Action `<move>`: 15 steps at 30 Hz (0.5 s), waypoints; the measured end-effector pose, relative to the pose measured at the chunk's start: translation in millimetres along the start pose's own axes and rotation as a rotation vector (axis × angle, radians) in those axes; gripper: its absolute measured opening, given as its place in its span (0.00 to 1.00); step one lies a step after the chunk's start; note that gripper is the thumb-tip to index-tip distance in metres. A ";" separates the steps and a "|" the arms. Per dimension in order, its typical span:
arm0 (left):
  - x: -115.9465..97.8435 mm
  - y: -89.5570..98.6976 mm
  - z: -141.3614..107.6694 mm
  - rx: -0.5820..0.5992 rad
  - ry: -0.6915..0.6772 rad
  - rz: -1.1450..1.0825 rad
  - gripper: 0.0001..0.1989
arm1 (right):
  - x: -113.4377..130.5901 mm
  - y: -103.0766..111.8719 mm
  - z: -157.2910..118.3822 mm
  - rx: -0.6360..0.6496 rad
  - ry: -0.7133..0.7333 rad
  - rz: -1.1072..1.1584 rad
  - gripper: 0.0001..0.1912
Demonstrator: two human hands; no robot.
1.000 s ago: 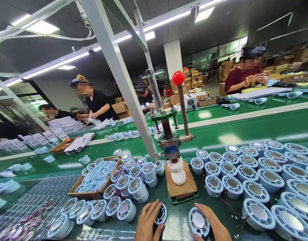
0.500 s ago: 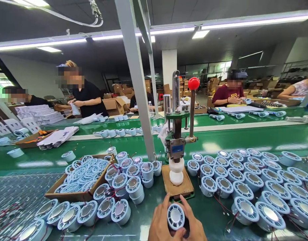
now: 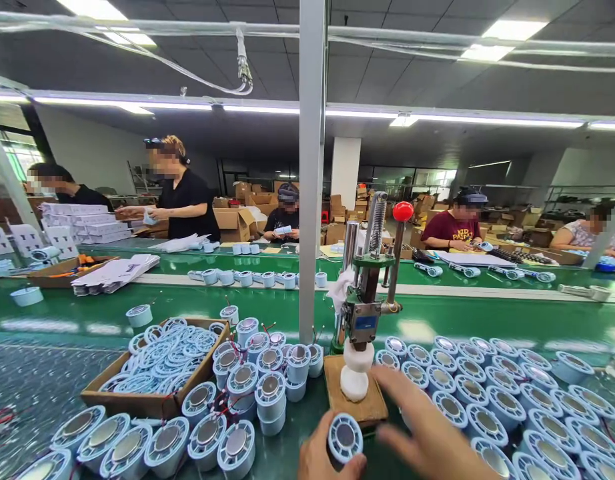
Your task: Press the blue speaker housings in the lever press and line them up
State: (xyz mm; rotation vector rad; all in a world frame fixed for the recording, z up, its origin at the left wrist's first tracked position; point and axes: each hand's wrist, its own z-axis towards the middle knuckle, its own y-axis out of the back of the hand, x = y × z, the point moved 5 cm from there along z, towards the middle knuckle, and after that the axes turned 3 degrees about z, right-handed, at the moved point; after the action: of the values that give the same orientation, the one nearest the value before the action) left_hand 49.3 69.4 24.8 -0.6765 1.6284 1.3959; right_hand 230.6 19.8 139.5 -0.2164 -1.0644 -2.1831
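Note:
My left hand (image 3: pixel 315 452) grips a light-blue round housing (image 3: pixel 345 438) with a slotted rim and a silver disc in its face, tilted toward me below the press. My right hand (image 3: pixel 422 427) is open and slightly blurred, its fingers reaching forward beside the press base, with nothing seen in it. In front of both hands stands a green and steel hand press (image 3: pixel 365 313) with a red ball (image 3: pixel 403 212) on its lever. Two white round blocks (image 3: pixel 355 382) meet under its ram, above a brown base plate (image 3: pixel 337 393).
Rows of similar housings (image 3: pixel 507 403) with thin wires fill the right side. More housings (image 3: pixel 237 447) stand at left, some stacked. A cardboard box (image 3: pixel 152 403) holds many light-blue rings. A grey post (image 3: pixel 312 200) rises behind the press. Co-workers sit and stand beyond the green belt (image 3: pixel 257 300).
My right hand has let go of the housing and moved right and forward, fingers spread. The left hand keeps the housing. The camera view has tilted up and levelled.

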 end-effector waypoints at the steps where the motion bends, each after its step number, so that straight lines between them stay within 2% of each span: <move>1: -12.7 10.4 8.0 -0.044 0.011 -0.007 0.33 | 4.6 36.6 37.3 -0.087 0.033 -0.039 0.28; 3: -41.0 26.3 24.5 -0.122 -0.019 -0.075 0.29 | 12.0 105.7 114.1 -0.315 0.082 -0.089 0.26; 4: -54.1 30.2 33.3 -0.139 -0.053 -0.118 0.27 | 12.7 132.9 149.6 -0.423 0.080 -0.085 0.26; 6: -72.5 29.3 51.5 -0.132 -0.103 -0.178 0.26 | 6.1 164.4 209.7 -0.531 0.029 0.019 0.25; 8: -81.2 20.5 69.4 -0.086 -0.146 -0.215 0.27 | -6.5 167.5 252.3 -0.491 -0.040 0.162 0.19; 10: -82.7 9.1 83.8 -0.019 -0.180 -0.255 0.28 | -17.8 157.0 277.4 -0.403 -0.087 0.259 0.15; 13: -78.0 -3.4 93.9 0.073 -0.215 -0.309 0.28 | -23.8 149.5 288.5 -0.361 -0.134 0.319 0.14; 15: -72.4 -7.0 93.5 0.093 -0.217 -0.322 0.28 | -17.3 155.9 276.1 -0.373 -0.168 0.335 0.14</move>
State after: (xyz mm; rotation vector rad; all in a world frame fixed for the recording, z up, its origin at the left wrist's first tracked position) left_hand 114.2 148.7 84.1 -0.6737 1.3381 1.1124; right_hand 305.1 168.1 410.2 -0.7051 -0.6395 -2.0604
